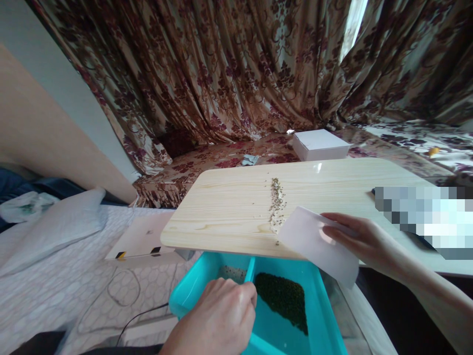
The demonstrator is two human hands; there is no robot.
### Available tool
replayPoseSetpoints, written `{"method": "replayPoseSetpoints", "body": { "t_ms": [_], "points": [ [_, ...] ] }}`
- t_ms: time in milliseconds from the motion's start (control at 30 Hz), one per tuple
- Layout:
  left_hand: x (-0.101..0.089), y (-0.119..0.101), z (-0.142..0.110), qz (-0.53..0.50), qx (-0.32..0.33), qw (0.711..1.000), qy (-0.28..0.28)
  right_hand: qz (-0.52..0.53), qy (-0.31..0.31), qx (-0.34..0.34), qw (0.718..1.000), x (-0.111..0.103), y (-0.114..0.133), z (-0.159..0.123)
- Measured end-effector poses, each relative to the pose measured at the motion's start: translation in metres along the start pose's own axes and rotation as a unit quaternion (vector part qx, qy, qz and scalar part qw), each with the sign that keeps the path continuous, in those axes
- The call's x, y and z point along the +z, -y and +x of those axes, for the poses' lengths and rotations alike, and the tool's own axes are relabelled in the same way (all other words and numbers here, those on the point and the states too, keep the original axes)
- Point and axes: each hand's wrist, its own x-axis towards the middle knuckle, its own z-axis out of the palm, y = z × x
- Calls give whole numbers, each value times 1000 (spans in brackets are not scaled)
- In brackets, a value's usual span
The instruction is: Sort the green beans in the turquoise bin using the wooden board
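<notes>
My right hand [354,237] grips a white sheet of stiff paper or card [314,241] between thumb and fingers. The sheet's left edge touches or hovers just over a line of small green and pale grains [276,197] on the wooden tabletop [221,207]. My left hand [227,313] is closed, knuckles up, over the divider of a turquoise compartment tray [327,315] below the table's near edge. Its fingertips are hidden, so what they hold cannot be made out. A heap of dark green grains [283,298] lies in the tray's right compartment; pale grains [232,272] are in the left one.
Behind the table stands a white box [321,143], with a folded light-blue cloth [250,159] to its left. A blurred-out object [424,217] rests at the table's right. On the bed at left are a pale flat box [142,236], a cable [123,288] and a pillow [62,222].
</notes>
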Motion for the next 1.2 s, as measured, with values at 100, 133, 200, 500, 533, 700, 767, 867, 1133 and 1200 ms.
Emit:
{"method": "replayPoseSetpoints", "body": {
  "t_ms": [100,133,200,500,533,700,767,867,1133,1200],
  "points": [
    [0,0,0,1,0,1000,-2,3,9,5,1000,0,2,-1],
    [-1,0,0,1,1,1000,-1,4,11,5,1000,0,4,-1],
    [-1,-1,1,4,1,1000,3,2,5,2,1000,0,11,-2],
    [0,1,1,-1,-1,1000,-4,10,27,4,1000,-2,45,-8],
    [1,2,0,-2,-1,1000,-4,9,30,3,1000,-1,46,-8],
    [3,7,0,5,-7,1000,-5,6,76,-18,997,2,45,-11],
    [3,8,0,7,-8,1000,-9,16,120,-15,993,1,43,-16],
    [3,9,0,1,-7,1000,-13,36,97,2,995,-3,35,-23],
    [4,4,0,-1,0,1000,-9,-9,-80,47,996,-20,21,-15],
    [3,2,0,2,2,1000,-5,-22,-108,51,993,-26,19,-11]
  ]
}}
